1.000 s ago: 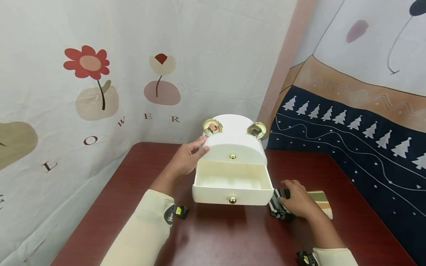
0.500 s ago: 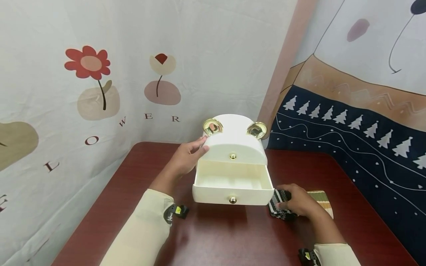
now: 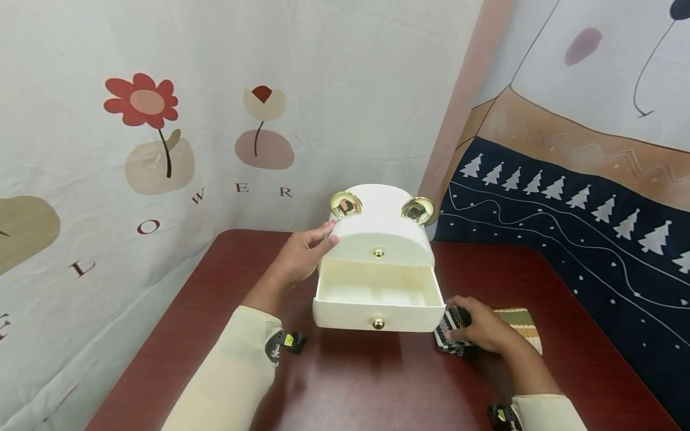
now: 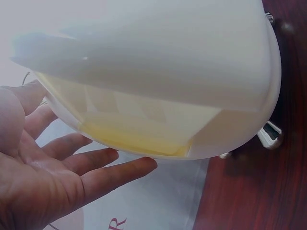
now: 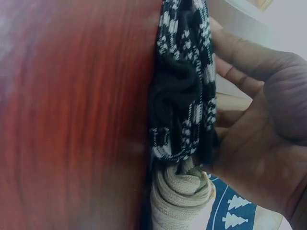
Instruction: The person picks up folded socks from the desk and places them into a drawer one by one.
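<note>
A white drawer box with two round gold ears stands mid-table, its lower drawer pulled out with nothing inside. My left hand rests against the box's left side, thumb near the front edge. The left wrist view shows its fingers extended along the box's curved edge. Beside the drawer on the right lie black-and-white patterned folded socks. My right hand reaches over them from above, thumb on the near side and fingers at the far side, gripping them. Its fingertips are partly hidden behind the knit.
Folded striped socks in green, orange and cream lie just right of the dark pair, partly behind my right hand. The dark red table meets a flower-printed cloth at the back and a navy tree-printed cloth at the right.
My right hand has lowered onto the black-and-white socks, its fingers drawing in around them. My left hand and the drawer box keep their places.
</note>
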Action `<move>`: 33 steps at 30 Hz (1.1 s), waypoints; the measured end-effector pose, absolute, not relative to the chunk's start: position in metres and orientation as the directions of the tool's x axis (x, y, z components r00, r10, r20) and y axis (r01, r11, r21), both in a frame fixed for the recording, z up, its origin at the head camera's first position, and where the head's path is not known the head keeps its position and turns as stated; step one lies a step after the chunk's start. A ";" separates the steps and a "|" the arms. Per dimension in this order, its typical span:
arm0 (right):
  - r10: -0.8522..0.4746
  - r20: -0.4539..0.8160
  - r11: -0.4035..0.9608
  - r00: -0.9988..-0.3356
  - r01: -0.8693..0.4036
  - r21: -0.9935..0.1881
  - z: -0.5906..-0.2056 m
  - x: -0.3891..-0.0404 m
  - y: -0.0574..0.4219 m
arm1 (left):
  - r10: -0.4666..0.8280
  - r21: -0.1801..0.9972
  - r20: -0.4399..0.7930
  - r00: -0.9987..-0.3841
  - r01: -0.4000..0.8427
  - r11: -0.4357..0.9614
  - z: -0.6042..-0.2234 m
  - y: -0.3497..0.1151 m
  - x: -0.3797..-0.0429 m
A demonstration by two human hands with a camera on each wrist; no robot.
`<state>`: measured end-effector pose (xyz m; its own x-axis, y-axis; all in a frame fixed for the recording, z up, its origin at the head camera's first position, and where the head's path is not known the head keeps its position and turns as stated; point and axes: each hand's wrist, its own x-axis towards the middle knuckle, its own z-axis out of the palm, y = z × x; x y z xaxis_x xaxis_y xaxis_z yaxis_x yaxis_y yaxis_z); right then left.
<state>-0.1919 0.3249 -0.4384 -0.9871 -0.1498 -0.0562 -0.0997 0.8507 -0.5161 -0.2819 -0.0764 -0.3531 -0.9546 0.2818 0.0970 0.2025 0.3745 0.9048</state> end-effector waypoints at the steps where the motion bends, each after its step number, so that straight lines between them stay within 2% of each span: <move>1: -0.165 -0.054 0.846 -0.985 -0.113 -0.520 -0.439 -0.192 0.325 | 0.281 0.906 0.096 -0.955 0.200 0.372 -0.353 -0.077 -0.282; 8: -0.241 -0.038 0.825 -0.970 -0.184 -0.535 -0.442 -0.197 0.326 | 0.276 0.909 0.077 -0.958 0.181 0.374 -0.352 -0.078 -0.282; 20: -0.273 0.040 0.777 -0.961 -0.245 -0.579 -0.442 -0.199 0.327 | 0.264 0.909 0.085 -0.961 0.183 0.374 -0.353 -0.079 -0.281; 28: -0.231 0.026 0.763 -0.973 -0.198 -0.616 -0.441 -0.196 0.329 | 0.265 0.909 0.088 -0.960 0.187 0.373 -0.353 -0.079 -0.280; 33: -0.237 0.055 0.745 -0.970 -0.217 -0.630 -0.441 -0.192 0.330 | 0.267 0.909 0.080 -0.960 0.180 0.376 -0.353 -0.078 -0.280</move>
<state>-0.1916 0.3304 -0.4407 -0.9700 -0.2369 0.0545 -0.2174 0.7452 -0.6304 -0.2797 -0.0783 -0.3528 -0.9602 0.2675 0.0801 0.1805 0.3758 0.9090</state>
